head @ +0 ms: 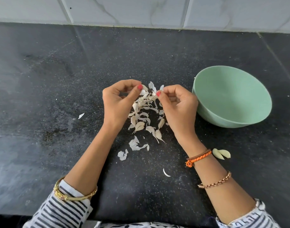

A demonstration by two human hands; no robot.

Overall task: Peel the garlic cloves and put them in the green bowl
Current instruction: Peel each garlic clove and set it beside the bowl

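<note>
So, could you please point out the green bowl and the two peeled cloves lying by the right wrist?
green bowl (239,120), head view, on its outer wall.
peeled cloves (222,153), head view, where the pair meet.

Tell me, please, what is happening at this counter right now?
A person is peeling garlic over a black counter. The left hand pinches a clove while the right hand pulls at its papery skin. Between the hands lies a pile of skins and unpeeled cloves. Two peeled cloves lie on the counter by the right wrist. The green bowl to the right shows nothing in it.
</note>
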